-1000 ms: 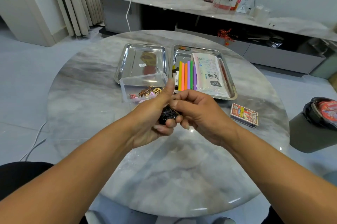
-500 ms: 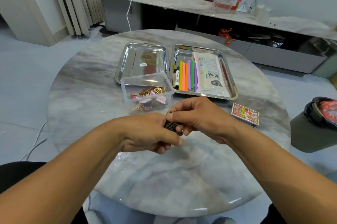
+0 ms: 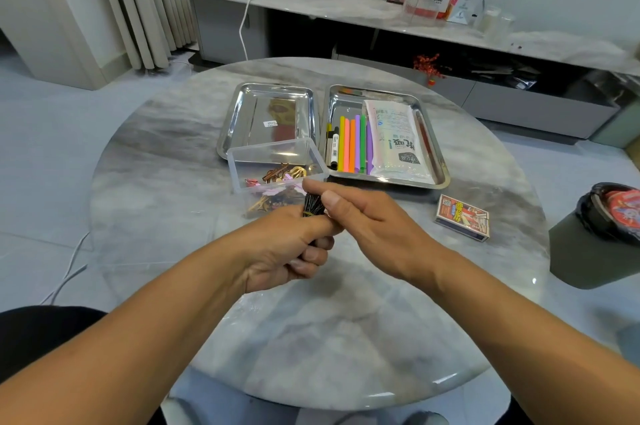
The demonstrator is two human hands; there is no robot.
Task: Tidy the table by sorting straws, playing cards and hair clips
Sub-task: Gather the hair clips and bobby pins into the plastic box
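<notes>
Two hands hold a bunch of black clips just near the clear box.

The left hand (image 3: pixel 287 251) curls round the clips (image 3: pixel 313 206); the right hand (image 3: pixel 367 224) pinches their top. More clips already lie in the box (image 3: pixel 277 161). Straws (image 3: pixel 353 144) lie in the right tray (image 3: pixel 440 161). The left tray (image 3: pixel 228 134) holds no task things. The card pack (image 3: pixel 462 217) waits on the round marble table (image 3: pixel 346 338), so I think sorting is about half done. A shelf runs along the far wall.

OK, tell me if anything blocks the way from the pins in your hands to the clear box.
Nothing visible does. The left hand grips the black pins, the right hand touching them from the right. The clear box stands open-topped just beyond them, with only other clips inside.
</notes>
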